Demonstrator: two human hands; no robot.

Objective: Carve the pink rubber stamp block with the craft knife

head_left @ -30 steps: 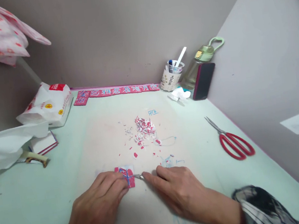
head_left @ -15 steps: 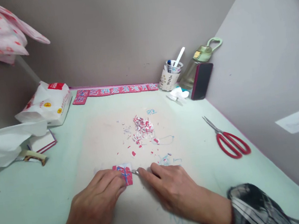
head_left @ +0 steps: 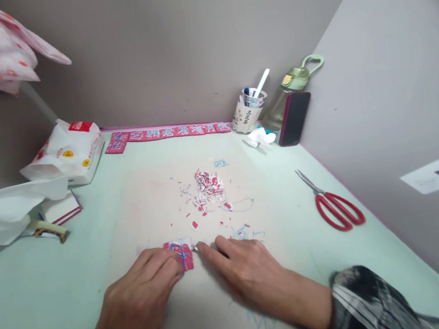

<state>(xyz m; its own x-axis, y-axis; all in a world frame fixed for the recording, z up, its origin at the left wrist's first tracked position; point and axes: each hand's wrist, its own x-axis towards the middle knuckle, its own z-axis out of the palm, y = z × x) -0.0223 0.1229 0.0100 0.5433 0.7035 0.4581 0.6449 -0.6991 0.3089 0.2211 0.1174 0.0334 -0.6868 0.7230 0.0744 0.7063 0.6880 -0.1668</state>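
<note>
My left hand (head_left: 144, 282) has its fingers bent together over a small red square piece (head_left: 186, 259), pinning it flat on the beige sheet. Blue character strokes run across the red face, and a white patch shows at its top right corner. The fingertips hide its left part. In my right hand (head_left: 249, 266) a slim craft knife (head_left: 195, 248) is pinched, its metal tip by the square's right edge; the rest lies under the fingers. Red and white scraps (head_left: 210, 184) are heaped just beyond both hands.
Red-handled scissors (head_left: 338, 209) lie at the right. Along the back edge runs a row of red character tiles (head_left: 178, 131). A pen cup (head_left: 249, 111), a green bottle (head_left: 280, 105) and a phone (head_left: 295, 119) stand back right. A white paper bag (head_left: 68, 152) sits back left.
The knife tip has shifted slightly up along the square's right edge, with the right index finger. My left hand stays on the square. The whole view has drifted slightly.
</note>
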